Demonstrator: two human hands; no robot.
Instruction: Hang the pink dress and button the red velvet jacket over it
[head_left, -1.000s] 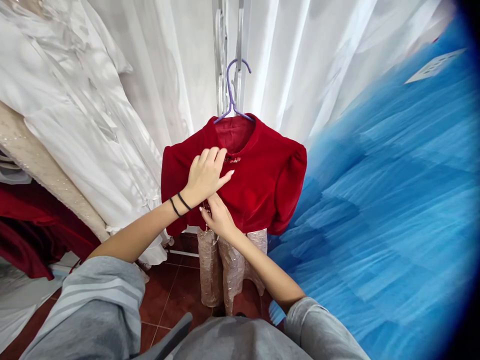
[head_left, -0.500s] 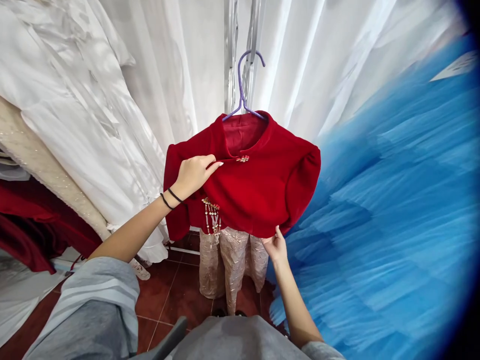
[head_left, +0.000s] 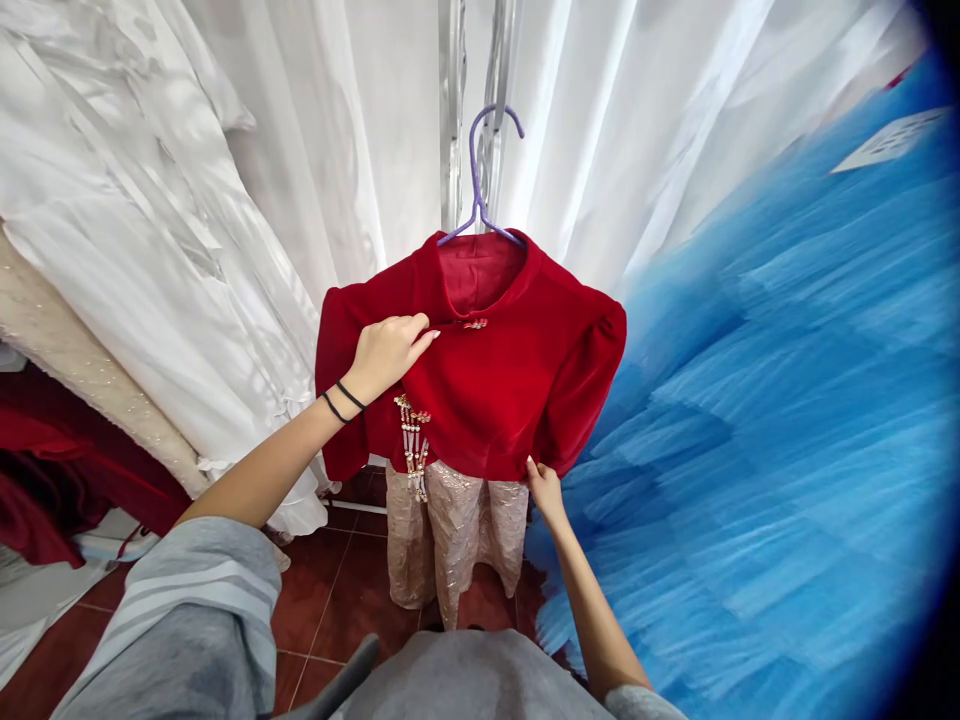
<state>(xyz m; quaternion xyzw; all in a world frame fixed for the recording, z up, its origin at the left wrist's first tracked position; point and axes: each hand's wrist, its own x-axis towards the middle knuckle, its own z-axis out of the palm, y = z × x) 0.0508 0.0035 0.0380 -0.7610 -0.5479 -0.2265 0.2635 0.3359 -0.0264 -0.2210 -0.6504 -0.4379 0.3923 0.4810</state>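
The red velvet jacket (head_left: 491,405), short and puff-sleeved, hangs upright in the middle of the scene on a purple hanger (head_left: 475,185). The left hand (head_left: 388,352) has its grip closed on the jacket's front, just left of the jewelled clasp (head_left: 475,324) below the collar. The right hand (head_left: 545,492) pinches the hem at the right, near the sleeve. A beaded tassel (head_left: 414,450) dangles from the jacket's lower left front, over a crinkled champagne-coloured skirt (head_left: 459,505) showing under the hem. Two black bands (head_left: 349,396) circle the left wrist. Behind the hanger, on the far side, stand silver metal uprights (head_left: 451,110) and white curtains (head_left: 600,130). To the left hangs a white dress (head_left: 180,290); to the right, blue tulle (head_left: 757,420) spreads wide, with a white card (head_left: 889,140) at its far end. Reddish-brown floor tiles (head_left: 311,600) lie below.
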